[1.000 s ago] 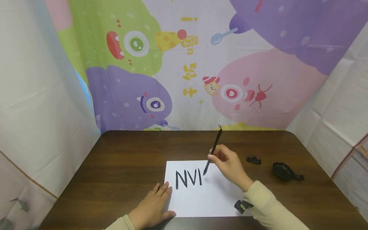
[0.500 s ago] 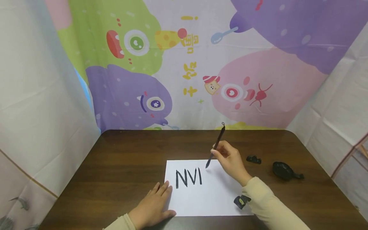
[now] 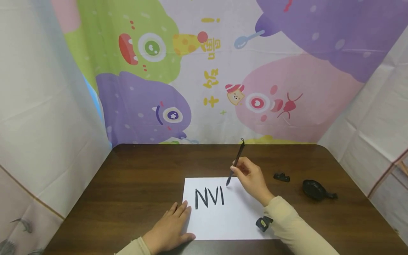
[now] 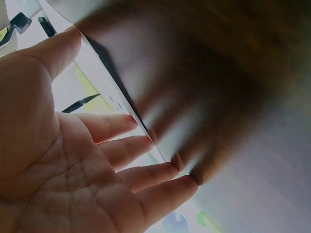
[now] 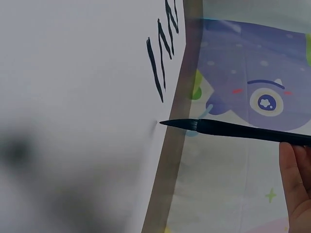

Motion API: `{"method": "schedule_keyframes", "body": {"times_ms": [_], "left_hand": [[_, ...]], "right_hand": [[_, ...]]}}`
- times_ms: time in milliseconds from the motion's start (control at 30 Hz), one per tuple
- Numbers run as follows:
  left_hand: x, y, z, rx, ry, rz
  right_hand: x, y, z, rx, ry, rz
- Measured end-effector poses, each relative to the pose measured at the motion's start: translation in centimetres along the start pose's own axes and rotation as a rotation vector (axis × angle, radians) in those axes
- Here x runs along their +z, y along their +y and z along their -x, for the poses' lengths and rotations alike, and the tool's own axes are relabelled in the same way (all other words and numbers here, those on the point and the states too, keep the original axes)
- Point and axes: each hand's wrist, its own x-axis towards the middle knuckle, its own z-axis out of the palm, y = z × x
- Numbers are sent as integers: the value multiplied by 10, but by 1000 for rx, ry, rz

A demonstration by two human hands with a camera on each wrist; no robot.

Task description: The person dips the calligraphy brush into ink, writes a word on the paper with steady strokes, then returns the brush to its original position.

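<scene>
A black-handled writing brush [image 3: 237,159] is pinched between the thumb and fingers of my right hand [image 3: 252,179]. Its dark tip [image 5: 177,123] is just above or at the paper, right of the last stroke; I cannot tell whether it touches. On the white sheet of paper [image 3: 223,225] stand the black painted letters NVI [image 3: 209,197]. My left hand [image 3: 169,226] rests with fingers spread across the paper's left edge, thumb at its lower corner. In the left wrist view, the fingertips [image 4: 130,121] press along the sheet's edge.
A small black brush rest [image 3: 282,177] lies right of the paper on the dark wooden table [image 3: 143,177]. Beyond it sits a black ink dish [image 3: 315,190] with a short handle. A cartoon-printed cloth [image 3: 204,124] hangs behind the table.
My right hand lifted the brush tip up and right from beside the I, then shifted slightly left near the paper's top. The left hand and letters look unchanged.
</scene>
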Motion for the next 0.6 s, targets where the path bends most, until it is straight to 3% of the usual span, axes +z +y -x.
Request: {"method": "schedule_keyframes", "body": {"times_ms": [600], "left_hand": [[0,1,0,-7,-11,-5]], "right_hand": [[5,6,3,1,26,87]]}}
